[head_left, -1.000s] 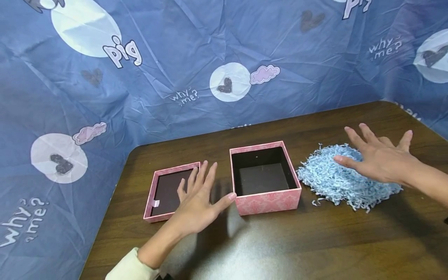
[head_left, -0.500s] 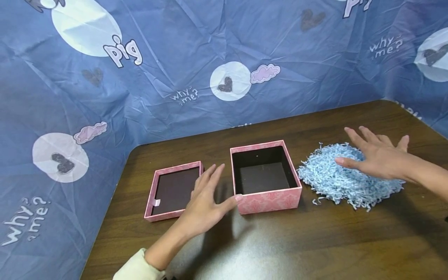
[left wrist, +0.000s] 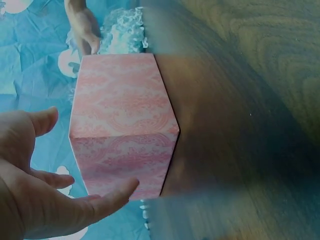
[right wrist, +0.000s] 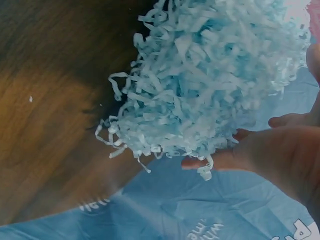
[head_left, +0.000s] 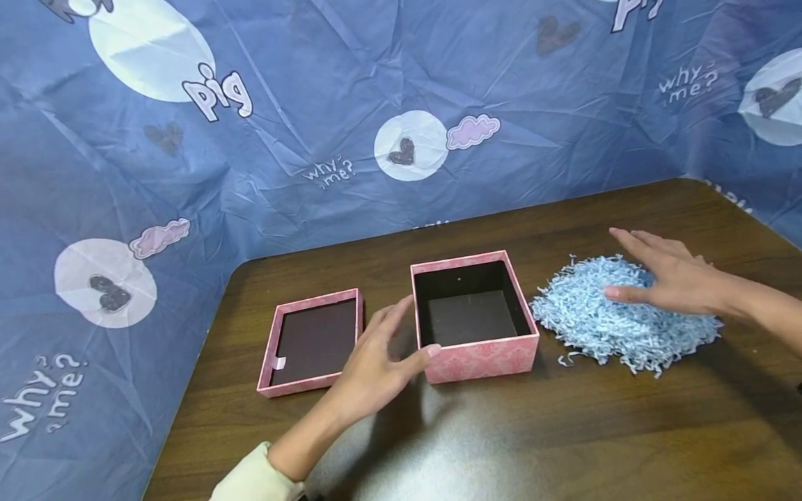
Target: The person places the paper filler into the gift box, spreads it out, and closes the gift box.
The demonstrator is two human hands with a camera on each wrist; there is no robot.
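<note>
Sitting left to right: pink lid, pink box, blue shreds.
Lid's inside-up, left hand hangs between it and the open-topped box, thumb and fingers apart by the box's left side; can't tell if they touch. The shreds are piled just right of the box on the table, right hand over them, fingers straight, thumb apart.
</note>
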